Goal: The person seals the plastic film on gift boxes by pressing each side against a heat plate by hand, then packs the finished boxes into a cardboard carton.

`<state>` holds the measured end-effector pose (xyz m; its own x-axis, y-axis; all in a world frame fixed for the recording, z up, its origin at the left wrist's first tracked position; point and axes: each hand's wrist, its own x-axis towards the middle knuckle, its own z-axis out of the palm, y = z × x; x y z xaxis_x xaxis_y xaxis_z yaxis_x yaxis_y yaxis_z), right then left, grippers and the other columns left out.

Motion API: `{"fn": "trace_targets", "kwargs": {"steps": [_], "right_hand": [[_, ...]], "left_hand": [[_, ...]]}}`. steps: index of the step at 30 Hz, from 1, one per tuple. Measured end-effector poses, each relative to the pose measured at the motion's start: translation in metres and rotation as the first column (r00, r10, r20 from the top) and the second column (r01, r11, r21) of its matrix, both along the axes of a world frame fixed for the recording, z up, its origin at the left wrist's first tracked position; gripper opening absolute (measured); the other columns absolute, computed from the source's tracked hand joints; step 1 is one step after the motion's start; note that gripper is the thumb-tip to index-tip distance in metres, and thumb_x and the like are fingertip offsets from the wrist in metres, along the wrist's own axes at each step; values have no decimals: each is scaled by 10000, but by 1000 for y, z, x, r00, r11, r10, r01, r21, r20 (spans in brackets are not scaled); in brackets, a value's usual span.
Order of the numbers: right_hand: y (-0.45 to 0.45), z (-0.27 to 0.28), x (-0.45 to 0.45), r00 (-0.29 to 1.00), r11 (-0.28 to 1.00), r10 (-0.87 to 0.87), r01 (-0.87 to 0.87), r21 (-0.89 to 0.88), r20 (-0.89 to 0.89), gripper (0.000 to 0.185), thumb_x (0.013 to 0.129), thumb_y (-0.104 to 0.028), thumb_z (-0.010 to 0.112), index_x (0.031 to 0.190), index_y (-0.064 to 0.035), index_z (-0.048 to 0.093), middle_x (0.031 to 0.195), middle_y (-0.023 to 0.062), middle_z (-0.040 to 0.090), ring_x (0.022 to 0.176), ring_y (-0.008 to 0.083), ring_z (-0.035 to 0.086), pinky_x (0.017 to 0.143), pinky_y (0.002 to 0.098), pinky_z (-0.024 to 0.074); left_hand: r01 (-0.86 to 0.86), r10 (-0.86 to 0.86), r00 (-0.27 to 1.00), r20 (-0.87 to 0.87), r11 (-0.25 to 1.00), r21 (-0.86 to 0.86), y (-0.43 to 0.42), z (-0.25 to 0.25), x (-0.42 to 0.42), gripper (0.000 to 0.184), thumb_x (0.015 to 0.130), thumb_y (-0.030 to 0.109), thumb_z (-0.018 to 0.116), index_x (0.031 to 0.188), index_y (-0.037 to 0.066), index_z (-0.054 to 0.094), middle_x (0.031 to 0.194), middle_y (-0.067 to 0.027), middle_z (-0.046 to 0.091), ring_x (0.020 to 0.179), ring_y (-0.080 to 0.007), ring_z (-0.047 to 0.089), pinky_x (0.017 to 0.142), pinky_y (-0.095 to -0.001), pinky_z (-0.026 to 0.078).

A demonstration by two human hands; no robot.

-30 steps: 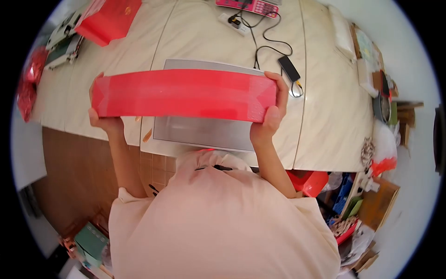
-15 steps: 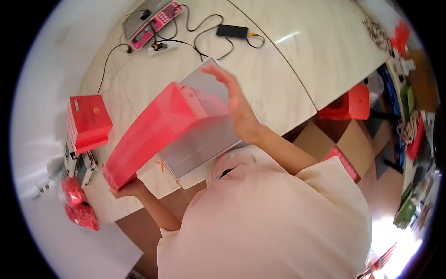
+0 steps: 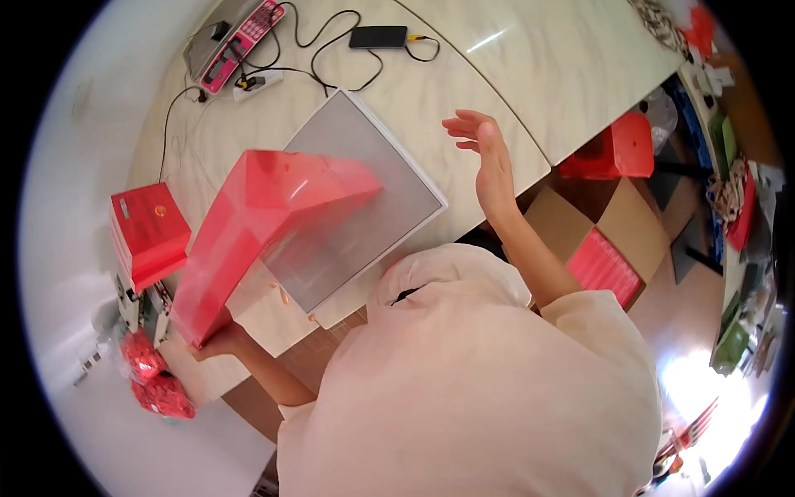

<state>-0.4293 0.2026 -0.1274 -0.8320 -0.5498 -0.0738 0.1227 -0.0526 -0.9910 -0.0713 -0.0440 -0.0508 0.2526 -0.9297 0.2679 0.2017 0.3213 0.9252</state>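
A creased red bag (image 3: 248, 219), partly see-through with motion blur, slants up from my left hand (image 3: 217, 338). That hand grips its lower left end, and part of the fingers is hidden behind it. The bag's far end spreads over a grey flat panel (image 3: 364, 207) with a white rim, which lies on the table. My right hand (image 3: 487, 166) is raised above the table to the right of the panel. Its fingers are stretched out and hold nothing.
A red box (image 3: 149, 228) stands at the table's left edge, above red plastic-wrapped bundles (image 3: 157, 381). A pink-red scale (image 3: 242, 48), cables and a black phone (image 3: 378, 37) lie at the back. On the right are a red stool (image 3: 617, 149) and an open carton (image 3: 633, 224) with red contents.
My right hand has moved right, away from the bag. The bag's far end has dropped and spread over the panel, while my left hand keeps hold of the lower end.
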Motion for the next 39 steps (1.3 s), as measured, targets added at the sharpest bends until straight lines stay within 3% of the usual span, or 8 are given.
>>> {"fn": "trace_targets", "kwargs": {"steps": [12,18,22,23,24,26,31,39], "right_hand": [[-64,68,-19,915,980,35,-110,-165,-402,569,971,-454,295,1286,3,419,1226,211,547,1142,281,524,970,392,375],[-95,138,27,559,854,246,-511,-95,-792,686,931,-545,360,1370,-19,323,1309,249,458,1237,300,439,1023,436,334],[-106,70,11,739,803,443,-579,-142,-508,764,878,-512,524,1402,-11,283,1385,219,381,1265,337,390,1070,459,265],[-98,49,1,720,888,456,-329,322,-522,639,901,-342,552,1379,12,317,1413,185,350,1281,317,361,1080,439,250],[-86,32,25,513,829,559,-316,462,-651,536,896,-171,520,1361,23,337,1404,167,366,1269,288,369,1077,396,256],[-83,16,35,708,772,635,-595,224,-309,528,842,-94,492,1343,9,364,1380,136,396,1268,236,375,1077,354,258],[-94,20,0,609,638,768,-751,168,-197,724,767,-245,746,1342,-16,371,1320,70,448,1237,194,409,1075,354,292],[-89,38,-20,630,631,761,-667,396,-153,723,748,-284,771,1315,-15,411,1297,80,468,1186,201,447,1064,354,310]], "left_hand": [[47,-49,998,-49,998,-34,6,-29,-7,617,903,503,422,1313,41,435,1209,-78,527,1120,-194,504,941,-339,412],[134,-127,991,45,953,-272,17,-10,3,579,913,468,472,1254,-1,480,1160,-83,544,1064,-159,501,954,-288,368],[217,-188,975,121,922,-321,13,-26,-10,644,941,512,406,1333,2,410,1319,-113,468,1201,-224,456,1025,-345,332],[187,-165,982,94,926,-328,27,-34,-13,644,941,512,406,1333,2,410,1319,-113,468,1201,-224,456,1025,-345,332],[129,-93,980,173,968,-214,54,-48,15,565,932,372,457,1350,2,375,1323,-140,453,1215,-262,439,1036,-369,323],[72,-47,965,259,994,-87,79,-61,9,529,923,233,508,1368,2,341,1327,-167,439,1229,-300,422,1046,-393,314],[-25,37,968,247,998,-49,105,-80,-7,676,874,156,556,1432,9,204,1439,-202,276,1338,-364,261,1094,-426,238],[97,-92,981,173,995,-20,128,-84,-23,770,806,62,597,1454,33,181,1477,-200,189,1339,-366,260,1081,-413,275]]}}
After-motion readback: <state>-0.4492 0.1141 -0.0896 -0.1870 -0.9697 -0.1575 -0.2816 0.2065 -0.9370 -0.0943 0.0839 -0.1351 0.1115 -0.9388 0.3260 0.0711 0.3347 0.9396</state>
